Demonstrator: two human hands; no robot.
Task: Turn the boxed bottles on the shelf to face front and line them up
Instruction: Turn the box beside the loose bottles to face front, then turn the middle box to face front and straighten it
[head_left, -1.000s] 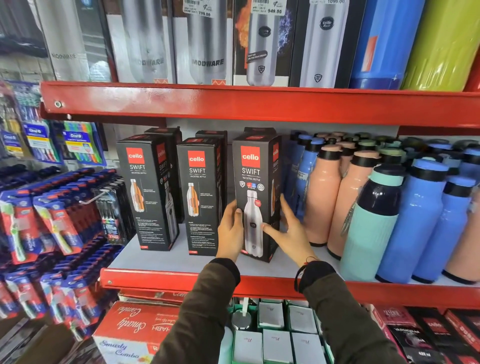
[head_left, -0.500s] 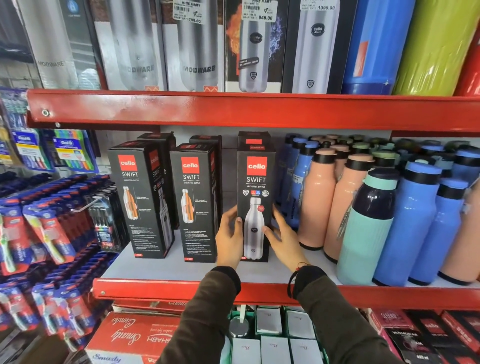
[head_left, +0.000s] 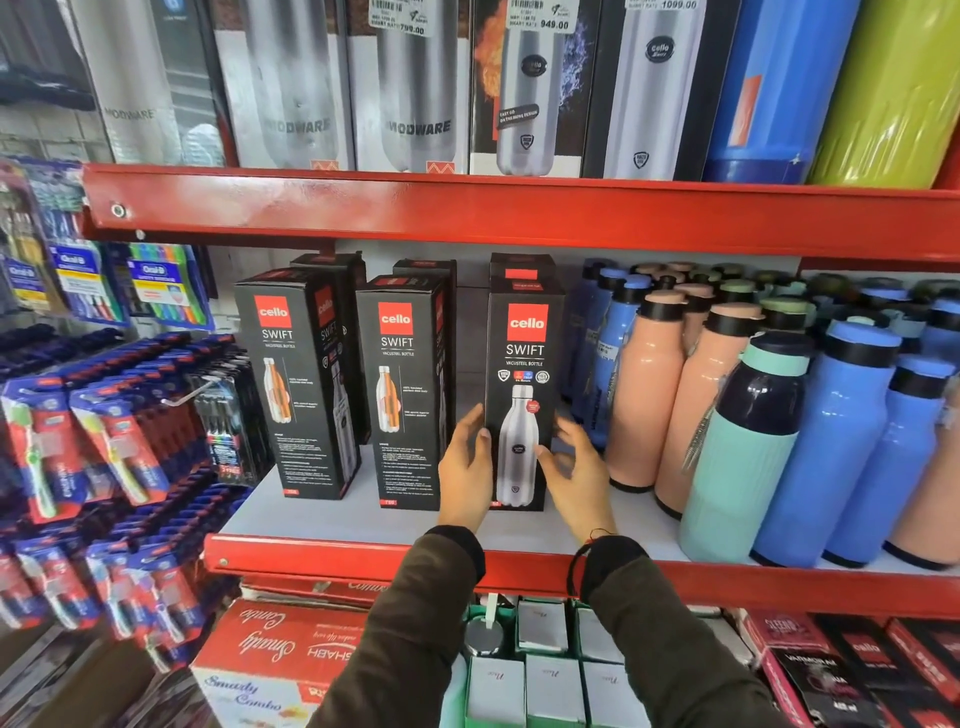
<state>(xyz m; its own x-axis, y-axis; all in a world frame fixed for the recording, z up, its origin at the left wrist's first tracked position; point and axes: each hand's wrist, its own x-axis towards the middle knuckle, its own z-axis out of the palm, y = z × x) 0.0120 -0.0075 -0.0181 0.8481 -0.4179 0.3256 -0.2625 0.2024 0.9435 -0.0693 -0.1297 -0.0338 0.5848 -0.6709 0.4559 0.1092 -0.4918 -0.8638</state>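
Observation:
Three black "cello SWIFT" bottle boxes stand in a front row on the red-edged shelf (head_left: 332, 558). The left box (head_left: 296, 384) and the middle box (head_left: 402, 389) are turned a little, so their right sides show. The right box (head_left: 524, 364) faces squarely front. My left hand (head_left: 465, 470) holds its lower left edge, thumb on the front face. My right hand (head_left: 574, 473) is blurred, with fingers spread just off the box's lower right side. More black boxes (head_left: 522, 270) stand behind the front row, mostly hidden.
Loose peach bottles (head_left: 644, 395), blue bottles (head_left: 841, 441) and a teal one (head_left: 748, 457) crowd the shelf right of the boxes. Toothbrush packs (head_left: 104, 441) hang at left. Boxed steel bottles (head_left: 415, 88) fill the shelf above; a red carton (head_left: 270, 654) and small white boxes (head_left: 545, 675) sit below.
The right box has been turned from angled to front-facing and set upright. My right hand has loosened and drawn slightly away from its side; my left hand stays on it.

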